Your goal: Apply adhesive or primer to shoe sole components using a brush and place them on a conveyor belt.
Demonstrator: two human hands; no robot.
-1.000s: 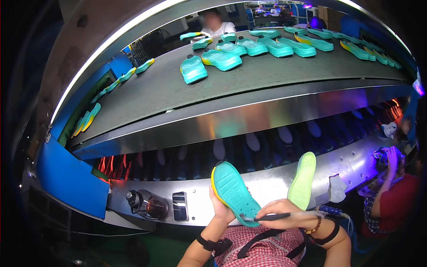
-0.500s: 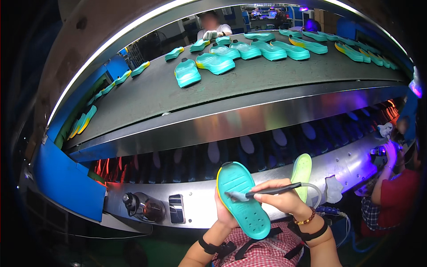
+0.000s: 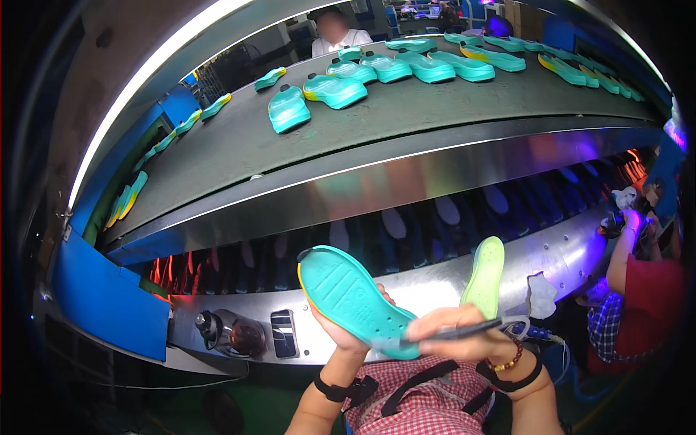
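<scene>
A teal shoe sole [image 3: 341, 286] with a yellow edge and a black heel tip lies tilted across my left hand [image 3: 339, 332]. My fingers wrap round it from underneath, and its grooved, dotted face is turned up. In my right hand [image 3: 460, 333] is a brush [image 3: 471, 331] with a dark handle and a grey tube running from its rear end. The brush head, smeared by motion, is at the near end of the sole. Beyond my right hand, a pale green sole [image 3: 484, 275] rests on the metal ledge.
A dark bottle [image 3: 235, 335] and a phone [image 3: 284, 335] lie left on the metal ledge [image 3: 428, 290]; a white cloth [image 3: 541, 296] lies right. Several teal soles [image 3: 336, 90] cover the conveyor belt [image 3: 406, 116]. One person [image 3: 337, 36] is across it, another [image 3: 645, 297] at right.
The sole has turned, its heel end swinging left. My brush has gone from its middle to its near end. Across the belt, the gloved hands and one sole have left the far edge.
</scene>
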